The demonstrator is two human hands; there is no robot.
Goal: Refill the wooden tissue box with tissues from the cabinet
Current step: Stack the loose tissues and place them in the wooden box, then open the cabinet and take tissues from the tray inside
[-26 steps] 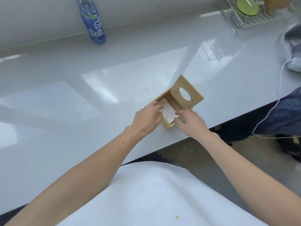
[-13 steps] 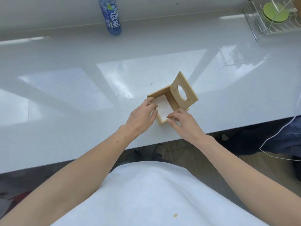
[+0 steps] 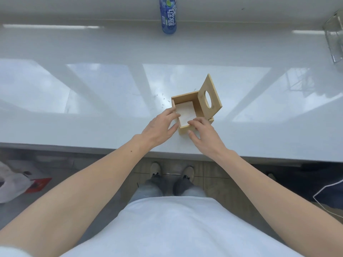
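The wooden tissue box (image 3: 185, 98) stands on the white counter (image 3: 111, 89) near its front edge. Its hinged lid (image 3: 209, 95), with an oval hole, is tilted up on the right side. A white stack of tissues (image 3: 185, 113) lies inside the box. My left hand (image 3: 159, 127) rests at the box's left wall, its fingertips touching the tissues' left edge. My right hand (image 3: 202, 134) is at the near right corner, fingers spread over the front wall and on the tissues.
A blue drink bottle (image 3: 168, 15) stands at the back of the counter against the wall. A wire rack (image 3: 334, 38) sits at the far right. Small crumbs (image 3: 163, 97) lie left of the box. Below the counter are a white bag (image 3: 11, 184) and a white cable (image 3: 326, 191).
The camera has tilted further down and the view has shifted, so the box sits more centred. Both hands stay at the box, fingers on the tissues.
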